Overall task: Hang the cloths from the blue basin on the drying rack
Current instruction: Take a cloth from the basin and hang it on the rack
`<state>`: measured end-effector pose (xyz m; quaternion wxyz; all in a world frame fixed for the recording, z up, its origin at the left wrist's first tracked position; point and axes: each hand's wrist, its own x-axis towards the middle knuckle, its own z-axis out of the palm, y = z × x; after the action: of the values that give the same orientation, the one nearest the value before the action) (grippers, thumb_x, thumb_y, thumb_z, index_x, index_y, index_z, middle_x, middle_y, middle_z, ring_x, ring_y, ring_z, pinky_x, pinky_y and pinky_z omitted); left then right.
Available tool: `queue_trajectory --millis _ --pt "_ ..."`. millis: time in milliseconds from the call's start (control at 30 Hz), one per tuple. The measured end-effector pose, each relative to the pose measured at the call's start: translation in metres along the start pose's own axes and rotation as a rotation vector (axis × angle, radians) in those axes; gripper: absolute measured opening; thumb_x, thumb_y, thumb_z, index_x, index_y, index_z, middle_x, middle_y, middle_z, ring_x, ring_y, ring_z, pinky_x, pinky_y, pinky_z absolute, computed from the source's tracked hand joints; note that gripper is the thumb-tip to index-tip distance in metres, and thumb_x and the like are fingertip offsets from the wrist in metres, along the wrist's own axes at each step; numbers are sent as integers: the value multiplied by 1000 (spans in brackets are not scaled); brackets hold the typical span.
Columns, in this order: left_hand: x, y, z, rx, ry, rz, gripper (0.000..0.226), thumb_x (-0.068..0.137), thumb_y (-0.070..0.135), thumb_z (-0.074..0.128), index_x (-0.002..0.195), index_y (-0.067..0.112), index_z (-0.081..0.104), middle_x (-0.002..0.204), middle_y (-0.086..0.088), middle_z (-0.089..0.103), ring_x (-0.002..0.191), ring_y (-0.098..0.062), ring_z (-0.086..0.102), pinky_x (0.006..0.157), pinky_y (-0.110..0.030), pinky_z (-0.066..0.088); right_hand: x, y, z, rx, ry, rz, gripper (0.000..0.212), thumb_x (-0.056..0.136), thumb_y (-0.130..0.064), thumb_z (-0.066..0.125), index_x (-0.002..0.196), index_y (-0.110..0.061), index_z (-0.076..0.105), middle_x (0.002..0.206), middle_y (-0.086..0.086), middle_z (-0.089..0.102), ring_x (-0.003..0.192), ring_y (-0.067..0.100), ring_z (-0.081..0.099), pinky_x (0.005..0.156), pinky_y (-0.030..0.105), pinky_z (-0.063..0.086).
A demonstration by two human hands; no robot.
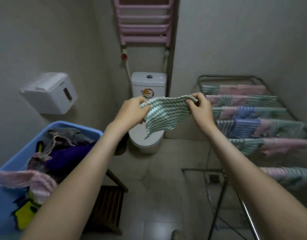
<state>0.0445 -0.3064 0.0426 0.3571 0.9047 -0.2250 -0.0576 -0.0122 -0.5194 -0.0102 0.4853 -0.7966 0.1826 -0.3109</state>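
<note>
Head view: the green-striped cloth hangs left of the drying rack, top edge stretched crosswise; left hand and right hand each pinch a corner; the right hand is nearer the rack.

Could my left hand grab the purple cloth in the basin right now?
Probably not yet: the left hand pinches the green-striped cloth; once freed, the purple cloth lies exposed in the blue basin.

The basin holds a heap of cloths at left; the drying rack, with more cloths on its rails, stands at right; the toilet sits between them, farther back.
</note>
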Motion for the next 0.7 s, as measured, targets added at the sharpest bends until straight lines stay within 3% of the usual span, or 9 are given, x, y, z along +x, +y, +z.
queue_trajectory --millis 100,200,300,367,567,700 --pt "2 23 26 -30 -96 70 15 94 29 52 81 23 55 77 -1 67 63 -14 66 68 -35 57 -7 13 -40 -9 73 34 5 87 -8 60 87 -13 60 81 2 61 79 15 56 75 37 49" --pt "4 59 64 -61 -235 177 14 94 26 54 83 18 57 78 -5 68 65 -15 67 65 -30 57 -20 27 -99 -54 201 55 5 88 -8 59 87 -13 59 77 -1 58 78 15 53 73 33 46" --pt "-2 99 109 -62 -376 296 10 93 24 58 87 16 59 74 -4 67 65 -16 68 60 -19 52 -39 48 -161 -106 299 127 8 87 -12 59 85 -19 57 73 -6 56 76 15 53 73 37 48" --pt "-11 127 145 -82 -502 357 10 93 24 59 85 17 59 73 -3 64 62 -13 67 58 -19 53 -60 64 -206 -145 370 171 11 85 -16 60 80 -25 55 72 -9 57 71 11 54 73 38 48" --pt "-54 194 236 -176 -925 437 18 93 20 61 76 17 55 68 -1 58 67 -18 68 74 -41 59 -130 92 -312 -194 561 287 14 87 -3 58 86 -17 56 67 -10 52 55 -10 49 57 11 37" --pt "-82 225 285 -185 -1138 464 18 94 18 59 80 10 50 77 -6 52 75 -25 69 77 -43 58 -174 112 -363 -240 642 391 10 86 -6 59 89 -15 59 69 -12 53 56 -7 49 59 17 38"
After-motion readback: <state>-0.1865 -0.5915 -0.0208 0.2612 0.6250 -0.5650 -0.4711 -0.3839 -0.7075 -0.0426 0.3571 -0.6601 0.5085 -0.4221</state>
